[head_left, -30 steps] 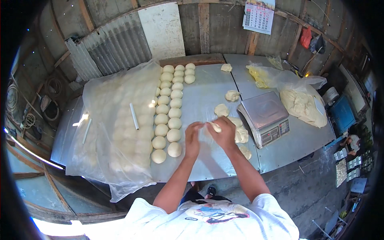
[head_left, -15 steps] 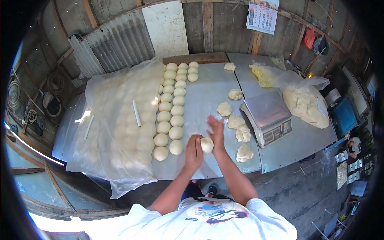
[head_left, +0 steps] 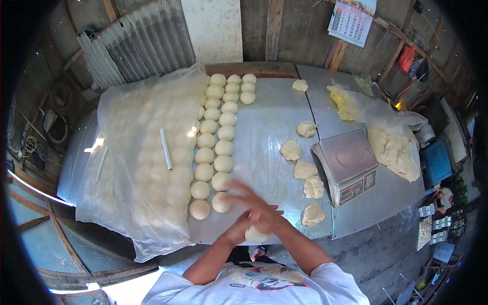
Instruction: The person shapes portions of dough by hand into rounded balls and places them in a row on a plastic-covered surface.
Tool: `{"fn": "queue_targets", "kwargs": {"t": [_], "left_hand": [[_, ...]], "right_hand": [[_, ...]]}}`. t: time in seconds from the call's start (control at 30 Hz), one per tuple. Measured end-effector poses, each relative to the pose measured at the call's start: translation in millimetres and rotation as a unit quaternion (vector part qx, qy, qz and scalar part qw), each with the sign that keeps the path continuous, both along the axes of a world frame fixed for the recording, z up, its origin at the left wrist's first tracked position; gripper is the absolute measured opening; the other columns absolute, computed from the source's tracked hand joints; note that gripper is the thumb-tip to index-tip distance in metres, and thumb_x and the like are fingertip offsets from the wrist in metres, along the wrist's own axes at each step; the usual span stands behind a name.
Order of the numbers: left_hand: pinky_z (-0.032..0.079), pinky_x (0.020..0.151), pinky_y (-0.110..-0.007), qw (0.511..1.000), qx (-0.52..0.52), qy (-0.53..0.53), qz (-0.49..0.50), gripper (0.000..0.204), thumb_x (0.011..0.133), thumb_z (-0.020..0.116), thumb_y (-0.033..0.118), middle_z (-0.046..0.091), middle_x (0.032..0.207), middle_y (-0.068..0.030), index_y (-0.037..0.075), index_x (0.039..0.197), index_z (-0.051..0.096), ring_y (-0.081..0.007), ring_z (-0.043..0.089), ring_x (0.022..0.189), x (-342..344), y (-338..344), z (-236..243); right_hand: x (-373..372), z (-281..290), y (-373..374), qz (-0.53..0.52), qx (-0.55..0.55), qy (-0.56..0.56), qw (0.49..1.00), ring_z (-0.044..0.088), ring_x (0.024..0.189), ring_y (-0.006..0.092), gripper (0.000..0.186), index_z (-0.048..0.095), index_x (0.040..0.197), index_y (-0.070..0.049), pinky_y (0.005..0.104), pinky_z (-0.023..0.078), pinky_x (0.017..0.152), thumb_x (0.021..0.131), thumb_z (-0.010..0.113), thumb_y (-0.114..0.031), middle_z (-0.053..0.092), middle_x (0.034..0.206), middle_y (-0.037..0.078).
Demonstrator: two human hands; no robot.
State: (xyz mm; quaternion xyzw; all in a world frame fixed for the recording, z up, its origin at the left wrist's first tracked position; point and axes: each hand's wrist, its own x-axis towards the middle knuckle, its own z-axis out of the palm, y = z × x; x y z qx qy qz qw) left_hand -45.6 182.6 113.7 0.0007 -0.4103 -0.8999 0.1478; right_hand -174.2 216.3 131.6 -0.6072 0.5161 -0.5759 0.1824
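A smooth, pale dough ball (head_left: pixel 255 235) sits low between my hands, near the front edge of the table. My left hand (head_left: pixel 238 232) cups it from the left, its fingers partly covered by the other hand. Over the top crosses my right hand (head_left: pixel 260 213), fingers spread toward the left and smeared by motion; its palm side is hidden. Just left of my hands are columns of rounded dough balls (head_left: pixel 223 164). To the right lie several rough dough lumps (head_left: pixel 312 214), uneven and torn-looking.
Clear plastic sheeting (head_left: pixel 147 203) covers more dough balls on the left, with a white tube (head_left: pixel 166 149) lying on it. A scale (head_left: pixel 351 165) stands at the right, beside a big mass of dough (head_left: pixel 391 152) in plastic. Another person (head_left: pixel 443 199) is far right.
My right hand has swung leftward across my left hand, its fingers now pointing left. Both hands and the dough ball are lower in the picture. The whole view has shifted slightly.
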Motion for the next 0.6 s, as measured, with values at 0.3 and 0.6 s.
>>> {"fn": "queue_targets", "kwargs": {"t": [0.3, 0.6], "left_hand": [[0.027, 0.109, -0.042, 0.916, -0.141, -0.056, 0.372, 0.045, 0.097, 0.043, 0.048, 0.050, 0.135, -0.0206, 0.006, 0.103, 0.057, -0.0323, 0.036, 0.135, -32.4, -153.4, 27.7], [0.036, 0.102, -0.042, 0.805, 0.001, -0.176, 0.567, 0.040, 0.098, 0.044, 0.045, 0.056, 0.121, -0.0206, 0.006, 0.099, 0.052, -0.0276, 0.050, 0.118, 20.7, -267.5, -5.9]], "right_hand": [[-25.3, 11.8, -103.3, -0.028, 0.202, -0.593, 0.779, 0.040, 0.133, 0.0295, 0.054, 0.037, 0.144, -0.007, 0.0429, 0.032, 0.109, 0.101, 0.043, -0.039, 0.043, 0.141, 0.016], [-162.6, -28.7, -351.7, -0.299, -0.117, 0.206, 0.924, 0.038, 0.128, 0.0432, 0.055, 0.043, 0.140, -0.007, 0.0483, 0.035, 0.106, 0.089, 0.063, -0.012, 0.034, 0.143, 0.026]]}}
